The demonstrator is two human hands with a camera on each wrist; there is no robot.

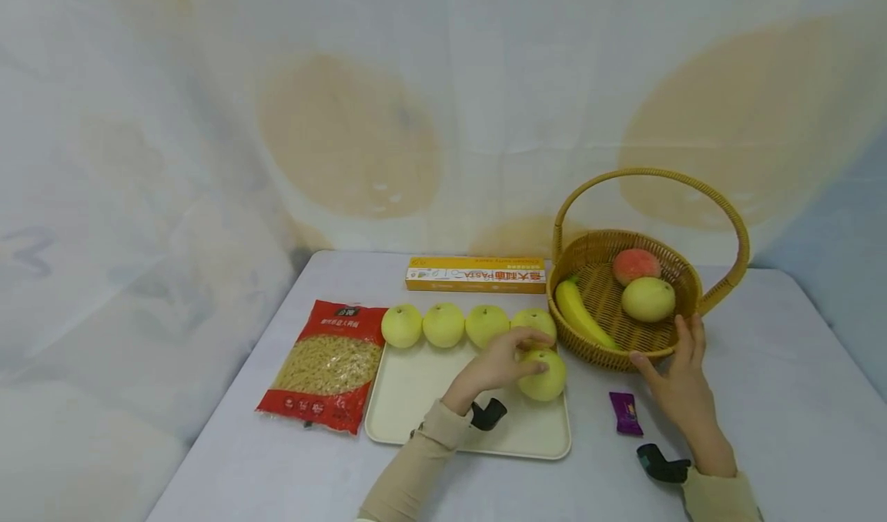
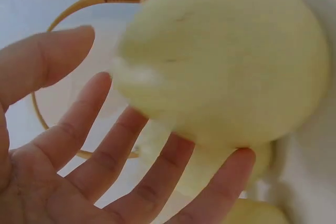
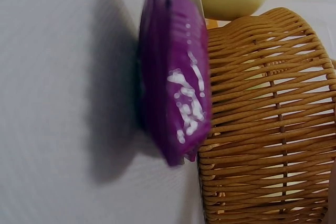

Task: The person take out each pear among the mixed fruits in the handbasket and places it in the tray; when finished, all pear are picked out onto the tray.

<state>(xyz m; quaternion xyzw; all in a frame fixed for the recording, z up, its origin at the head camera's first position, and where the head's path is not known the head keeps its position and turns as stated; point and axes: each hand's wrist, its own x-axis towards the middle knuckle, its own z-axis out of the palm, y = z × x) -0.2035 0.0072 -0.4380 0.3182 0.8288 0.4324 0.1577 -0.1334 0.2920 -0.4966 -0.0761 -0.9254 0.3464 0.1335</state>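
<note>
My left hand is at the nearest yellow-green fruit on the right part of the cream tray. In the left wrist view the fingers are spread and relaxed, fingertips at the side of the fruit, thumb apart from it. My right hand rests with its fingers on the near rim of the wicker basket. Inside the basket lie a yellow banana, a red peach-like fruit and a pale green fruit. The basket's woven side fills the right wrist view.
Several yellow-green fruits line the tray's far edge. A red pasta bag lies left of the tray, a pasta box behind it. A purple packet lies in front of the basket; it shows large in the right wrist view.
</note>
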